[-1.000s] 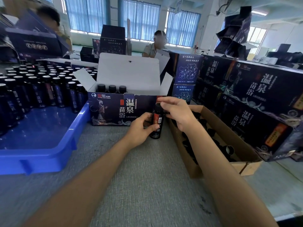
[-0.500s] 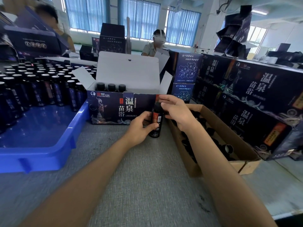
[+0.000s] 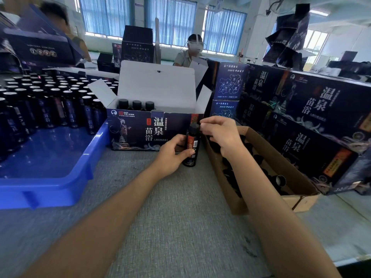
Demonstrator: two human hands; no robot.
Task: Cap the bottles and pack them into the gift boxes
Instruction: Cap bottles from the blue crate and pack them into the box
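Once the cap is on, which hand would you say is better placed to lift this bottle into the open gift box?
Probably left. The left hand grips the bottle round its body, and the open gift box stands just behind it. The right hand only pinches the cap.

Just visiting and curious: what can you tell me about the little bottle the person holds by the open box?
The bottle is small, dark and glossy, with a red-orange label bearing a barcode and a black cap. It stands nearly upright on the grey table, just in front of the open gift box. The left hand grips its body; the right hand pinches the cap.
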